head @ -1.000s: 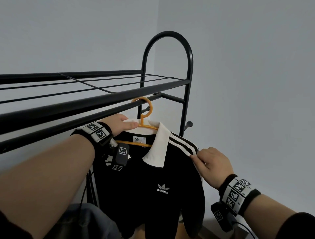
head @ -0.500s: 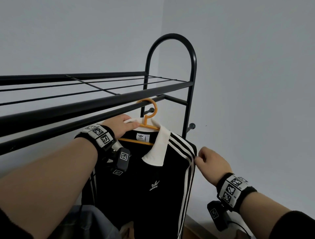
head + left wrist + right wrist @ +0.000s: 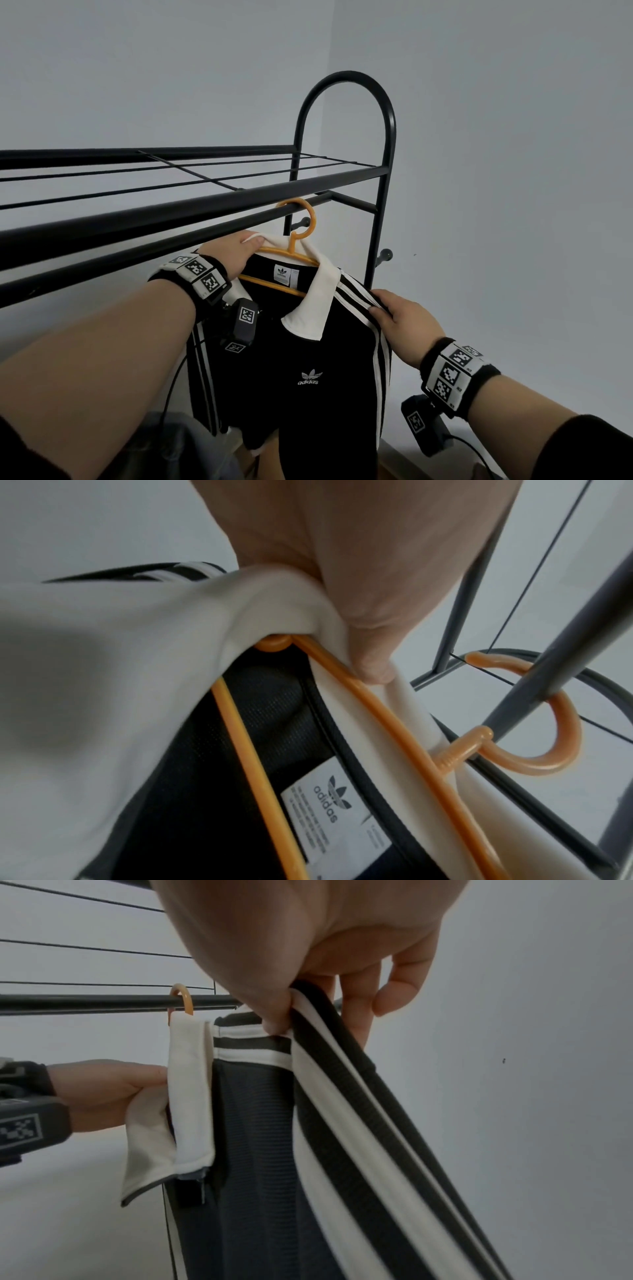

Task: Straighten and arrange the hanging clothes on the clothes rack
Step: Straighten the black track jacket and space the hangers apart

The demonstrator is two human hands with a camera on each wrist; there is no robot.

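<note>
A black shirt with white stripes and a cream collar hangs on an orange hanger, hooked over the black rack's lower rail. My left hand holds the collar's left side against the hanger arm; in the left wrist view the thumb presses cloth onto the orange hanger. My right hand pinches the striped right shoulder; in the right wrist view thumb and fingers grip the striped sleeve, pulling it outward.
The rack's arched end post stands just right of the shirt, with a wire shelf above the rail. Grey walls meet in a corner behind. A grey garment lies low at the left. Floor edge shows at lower right.
The shirt has turned to face me and hangs flatter. My right hand slid from the sleeve edge up onto the striped shoulder. My left hand stays on the collar.
</note>
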